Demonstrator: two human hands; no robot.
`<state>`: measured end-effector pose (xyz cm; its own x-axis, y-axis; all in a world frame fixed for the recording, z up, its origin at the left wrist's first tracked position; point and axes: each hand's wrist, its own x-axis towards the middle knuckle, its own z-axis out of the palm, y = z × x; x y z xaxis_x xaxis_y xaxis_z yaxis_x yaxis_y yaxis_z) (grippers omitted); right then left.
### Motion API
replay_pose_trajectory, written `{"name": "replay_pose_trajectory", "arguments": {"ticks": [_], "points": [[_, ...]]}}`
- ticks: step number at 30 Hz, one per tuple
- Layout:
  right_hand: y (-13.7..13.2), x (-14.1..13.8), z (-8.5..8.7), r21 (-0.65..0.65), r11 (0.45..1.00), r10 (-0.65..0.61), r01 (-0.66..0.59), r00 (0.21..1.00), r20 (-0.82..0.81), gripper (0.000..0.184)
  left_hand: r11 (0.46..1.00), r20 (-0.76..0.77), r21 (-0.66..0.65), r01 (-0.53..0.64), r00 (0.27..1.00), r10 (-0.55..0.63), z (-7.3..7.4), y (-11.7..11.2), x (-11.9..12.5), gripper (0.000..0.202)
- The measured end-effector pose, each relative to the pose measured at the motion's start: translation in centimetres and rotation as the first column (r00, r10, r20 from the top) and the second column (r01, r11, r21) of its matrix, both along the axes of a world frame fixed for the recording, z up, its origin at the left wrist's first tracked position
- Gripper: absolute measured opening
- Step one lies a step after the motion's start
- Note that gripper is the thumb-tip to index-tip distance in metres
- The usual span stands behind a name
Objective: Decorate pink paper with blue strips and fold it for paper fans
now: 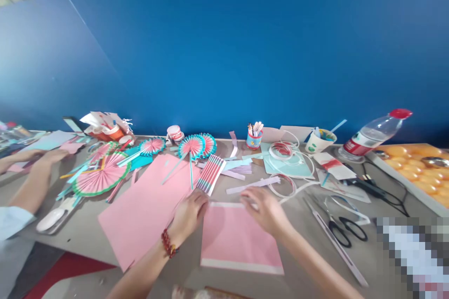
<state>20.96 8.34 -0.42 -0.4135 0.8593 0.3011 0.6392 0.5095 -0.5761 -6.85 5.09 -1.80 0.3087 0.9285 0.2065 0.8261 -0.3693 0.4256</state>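
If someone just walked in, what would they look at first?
Probably the huge blue panel, which fills the view behind the table. Next might come the pink sheet with pale strips in the front middle, with the left hand and right hand at its far edge. Off to the left, a round pleated fan, pink with a green rim, stands out too.

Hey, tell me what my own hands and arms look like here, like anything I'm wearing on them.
Your left hand is gloveless, with a dark red, bumpy bracelet showing yellowish flecks at the wrist. Your right hand is gloveless too, its wrist unadorned where visible. No sleeves show.
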Motion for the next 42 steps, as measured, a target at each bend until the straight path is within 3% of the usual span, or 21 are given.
{"name": "replay_pose_trajectory", "arguments": {"ticks": [2, 5, 12, 15, 17, 19, 23, 26, 30, 38, 42], "points": [[-0.6, -3.1, -0.5, -0.083, 0.987, 0.142, -0.135, 0.986, 0.089, 0.023, 1.0, -0.048, -0.01, -0.012, 0.999, 0.011, -0.5, -0.5, 0.3, 0.022], [-1.0, -6.0, -0.9, -0.133, 0.986, 0.134, -0.102, 0.957, 0.259, 0.028, 0.999, -0.106, -0.012, -0.039, 0.994, 0.037, -0.9, -0.9, 0.7, 0.024], [-0.8, -6.0, -0.7, -0.179, 0.981, 0.118, -0.07, 0.955, 0.273, 0.022, 0.999, -0.096, -0.014, -0.029, 0.995, 0.028, -1.5, -1.2, 0.8, 0.021], [-1.0, -5.6, -0.9, -0.211, 0.975, 0.125, -0.074, 0.963, 0.239, 0.026, 1.0, 0.014, -0.024, 0.001, 1.0, -0.001, -1.3, -1.0, 1.0, 0.019], [-1.1, -5.3, -0.9, -0.234, 0.968, 0.142, -0.092, 0.968, 0.208, 0.028, 0.996, 0.166, -0.081, 0.024, 0.986, -0.01, -0.9, -1.0, 1.3, 0.013], [-1.1, -4.9, -0.8, -0.251, 0.961, 0.158, -0.111, 0.972, 0.175, 0.026, 0.985, 0.31, -0.165, 0.05, 0.951, 0.003, -0.5, -0.9, 1.7, 0.013], [-0.7, -3.8, 0.3, -0.268, 0.955, 0.165, -0.125, 0.977, 0.132, 0.013, 0.96, 0.449, -0.274, 0.054, 0.89, 0.078, 0.0, -0.4, 2.7, 0.021], [-0.3, -2.9, 1.2, -0.278, 0.953, 0.157, -0.123, 0.982, 0.102, 0.016, 0.925, 0.595, -0.376, 0.062, 0.781, 0.189, -0.1, 0.1, 3.4, 0.027], [-0.2, -1.9, 1.4, -0.277, 0.956, 0.121, -0.097, 0.99, 0.071, 0.016, 0.896, 0.653, -0.433, 0.094, 0.718, 0.24, -0.7, 0.4, 4.1, 0.032], [-0.4, -2.1, -0.4, -0.161, 0.984, 0.074, -0.069, 0.997, 0.026, 0.016, 0.911, 0.664, -0.407, 0.067, 0.706, 0.244, -0.7, -0.4, 4.4, 0.022], [-1.0, -3.3, 0.1, 0.137, 0.985, 0.104, -0.109, 0.994, 0.045, 0.015, 0.912, 0.681, -0.405, 0.065, 0.687, 0.254, -0.9, -0.3, 4.5, 0.025]]}}
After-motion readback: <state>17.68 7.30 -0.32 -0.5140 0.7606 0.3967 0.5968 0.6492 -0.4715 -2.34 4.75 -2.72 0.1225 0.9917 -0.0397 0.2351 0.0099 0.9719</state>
